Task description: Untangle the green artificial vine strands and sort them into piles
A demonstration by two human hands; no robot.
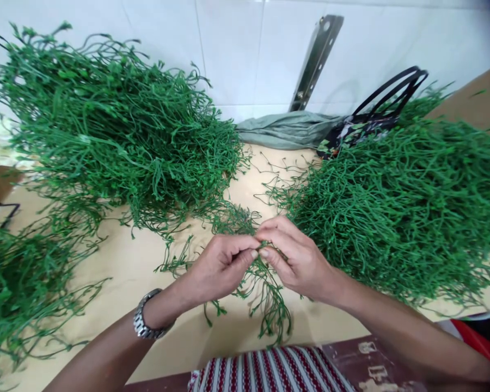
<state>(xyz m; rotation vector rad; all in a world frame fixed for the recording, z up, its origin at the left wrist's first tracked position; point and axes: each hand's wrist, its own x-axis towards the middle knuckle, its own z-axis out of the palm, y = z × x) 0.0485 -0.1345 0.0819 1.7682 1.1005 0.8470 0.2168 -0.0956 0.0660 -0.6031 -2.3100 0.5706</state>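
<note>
Close together over the table, my left hand point(224, 264) and my right hand point(291, 253) meet fingertip to fingertip. Both are closed in a pinch on thin green artificial-looking stems point(274, 305) with small forked tips. Part of this small bunch hangs down below my fingers toward the table's front edge. Exactly where the fingers grip, the stems are mostly hidden. Just beyond my hands lie more loose stems point(234, 218). A large heap of the same stems point(400, 212) rises right beside my right hand.
Another tall heap of green stems point(122, 125) stands at the back left, and a smaller pile point(20, 288) at the front left. Against the tiled wall lie a grey-green cloth point(289, 130) and a black-handled floral bag point(351, 133). A metal bracket point(316, 62) leans there.
</note>
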